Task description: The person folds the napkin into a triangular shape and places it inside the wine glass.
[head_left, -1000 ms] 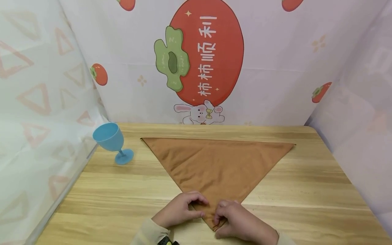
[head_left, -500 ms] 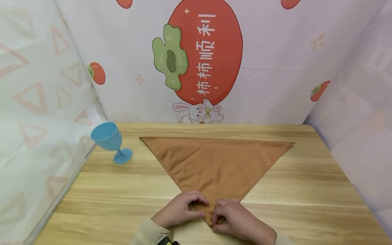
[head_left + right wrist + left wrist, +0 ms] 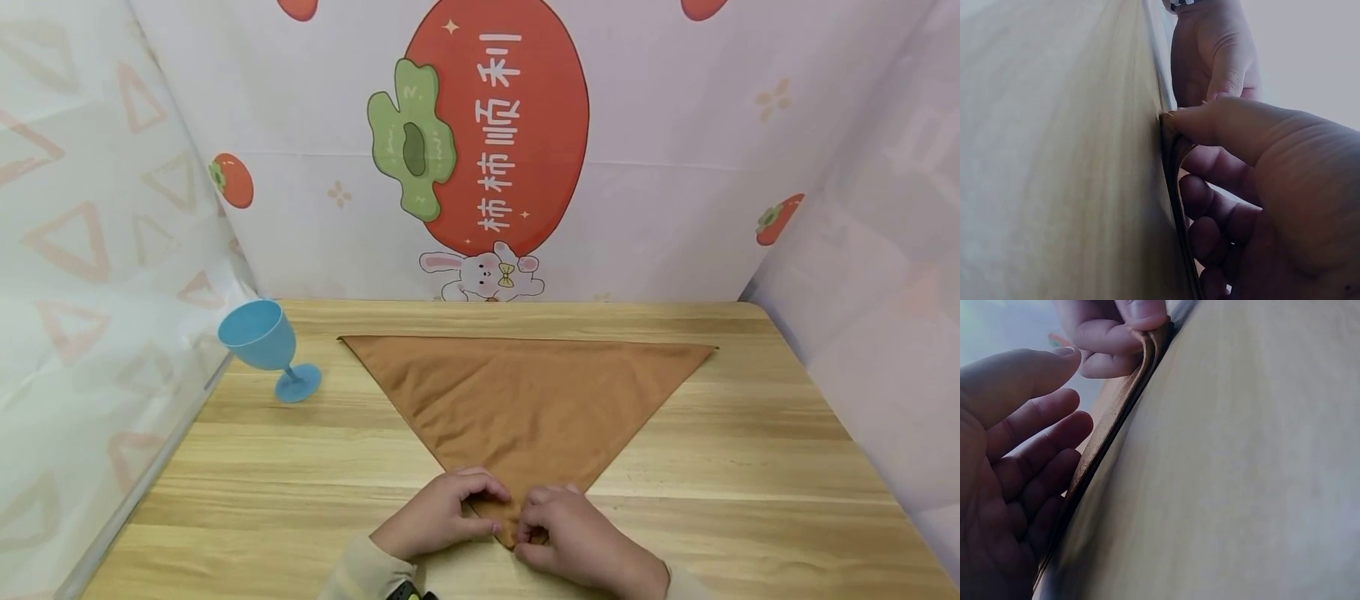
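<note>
A brown cloth (image 3: 547,400) lies as a triangle, its long edge at the back and its point towards me. My right hand (image 3: 581,537) pinches that near point between thumb and fingers. Two layers of cloth edge (image 3: 1149,344) show at the pinch in the left wrist view. On the left slanting edge, close to the point, my left hand (image 3: 442,512) rests with loosely bent fingers. Its thumb stands apart from the fingers in the left wrist view, pinching nothing. Part of the near point is hidden under the right fingers.
A blue plastic goblet (image 3: 258,335) stands at the back left of the wooden table (image 3: 750,467). Behind the table hangs a white printed sheet (image 3: 660,167) with a big red persimmon. More pale sheets (image 3: 67,333) close off both sides.
The right hand has brought the cloth's near point slightly away from me and to the left. My left hand stays in place. The whole head view has shifted a little.
</note>
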`<state>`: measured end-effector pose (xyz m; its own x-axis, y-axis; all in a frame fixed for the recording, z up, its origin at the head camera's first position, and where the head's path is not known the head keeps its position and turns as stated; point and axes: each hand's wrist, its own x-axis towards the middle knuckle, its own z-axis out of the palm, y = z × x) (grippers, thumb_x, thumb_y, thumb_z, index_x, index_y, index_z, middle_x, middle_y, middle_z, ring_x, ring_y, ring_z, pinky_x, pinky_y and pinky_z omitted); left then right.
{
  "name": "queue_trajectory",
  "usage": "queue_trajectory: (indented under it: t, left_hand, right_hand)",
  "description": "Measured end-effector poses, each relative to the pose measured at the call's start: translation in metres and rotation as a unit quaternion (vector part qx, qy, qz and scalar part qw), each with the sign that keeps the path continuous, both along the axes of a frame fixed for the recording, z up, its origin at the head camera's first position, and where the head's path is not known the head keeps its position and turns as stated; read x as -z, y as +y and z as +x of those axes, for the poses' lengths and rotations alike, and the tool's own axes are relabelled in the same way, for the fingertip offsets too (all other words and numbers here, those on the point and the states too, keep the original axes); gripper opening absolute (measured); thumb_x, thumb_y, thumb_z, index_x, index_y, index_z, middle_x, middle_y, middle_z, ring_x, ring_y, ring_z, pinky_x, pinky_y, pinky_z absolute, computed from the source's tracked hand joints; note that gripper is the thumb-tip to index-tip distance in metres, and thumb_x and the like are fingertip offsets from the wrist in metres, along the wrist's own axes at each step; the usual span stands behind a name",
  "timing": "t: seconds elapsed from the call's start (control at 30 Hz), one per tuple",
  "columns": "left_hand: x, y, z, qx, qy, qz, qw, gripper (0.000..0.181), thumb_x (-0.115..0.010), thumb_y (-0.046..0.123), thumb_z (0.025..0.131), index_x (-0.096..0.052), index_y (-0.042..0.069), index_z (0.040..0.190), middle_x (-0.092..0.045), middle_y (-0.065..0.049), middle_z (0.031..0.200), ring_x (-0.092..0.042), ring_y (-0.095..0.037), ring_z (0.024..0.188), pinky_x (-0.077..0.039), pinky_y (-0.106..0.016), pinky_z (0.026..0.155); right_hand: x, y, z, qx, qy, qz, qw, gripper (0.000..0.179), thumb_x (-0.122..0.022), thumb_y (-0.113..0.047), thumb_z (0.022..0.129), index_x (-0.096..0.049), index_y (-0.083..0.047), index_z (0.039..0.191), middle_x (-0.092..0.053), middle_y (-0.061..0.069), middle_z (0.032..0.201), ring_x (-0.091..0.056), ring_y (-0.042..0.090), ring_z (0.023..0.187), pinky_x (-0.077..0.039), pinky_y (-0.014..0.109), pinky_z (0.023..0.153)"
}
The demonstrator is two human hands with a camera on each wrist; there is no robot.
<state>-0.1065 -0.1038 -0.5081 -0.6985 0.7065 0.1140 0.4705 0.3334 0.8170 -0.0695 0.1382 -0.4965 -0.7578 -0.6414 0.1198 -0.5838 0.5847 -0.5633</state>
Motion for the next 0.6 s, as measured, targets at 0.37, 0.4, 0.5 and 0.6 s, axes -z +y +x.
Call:
queue_trajectory:
  t: [0.37, 0.4, 0.5, 0.6]
  left_hand:
    - [0.000, 0.009, 0.001, 0.014, 0.068, -0.032, 0.9971, 0.007, -0.079, 0.031, 0.088, -0.076, 0.024, 0.087, -0.063, 0.017, 0.101, -0.054, 0.001, 0.098, -0.044, -0.022, 0.090]
    - [-0.001, 0.010, 0.002, 0.012, 0.075, -0.039, 0.9964, 0.006, -0.079, 0.031, 0.088, -0.076, 0.026, 0.086, -0.063, 0.017, 0.101, -0.053, 0.001, 0.098, -0.042, -0.023, 0.091]
    - [-0.002, 0.012, 0.004, 0.004, 0.090, -0.057, 0.9943, 0.006, -0.080, 0.032, 0.086, -0.077, 0.028, 0.084, -0.063, 0.017, 0.102, -0.050, 0.001, 0.099, -0.038, -0.027, 0.092]
    - [-0.002, 0.013, 0.007, -0.007, 0.097, -0.067, 0.9930, 0.006, -0.080, 0.033, 0.086, -0.077, 0.029, 0.083, -0.062, 0.017, 0.101, -0.048, 0.001, 0.098, -0.036, -0.028, 0.091]
  right_hand:
    - [0.000, -0.001, -0.002, 0.009, -0.017, -0.016, 0.9997, 0.017, -0.075, -0.029, 0.090, -0.065, -0.033, 0.077, -0.049, -0.028, 0.081, -0.045, -0.005, 0.075, -0.030, 0.024, 0.071]
    - [0.000, -0.001, -0.001, 0.010, -0.019, -0.022, 0.9995, 0.018, -0.076, -0.028, 0.090, -0.065, -0.033, 0.077, -0.049, -0.028, 0.081, -0.046, -0.005, 0.074, -0.031, 0.025, 0.072]
    - [-0.001, -0.001, -0.002, 0.014, -0.028, -0.039, 0.9988, 0.018, -0.076, -0.025, 0.090, -0.065, -0.033, 0.078, -0.050, -0.028, 0.081, -0.047, -0.005, 0.072, -0.032, 0.026, 0.074]
    - [-0.001, 0.000, -0.003, 0.015, -0.025, -0.049, 0.9984, 0.017, -0.076, -0.025, 0.089, -0.065, -0.033, 0.079, -0.051, -0.028, 0.081, -0.047, -0.005, 0.070, -0.033, 0.026, 0.074]
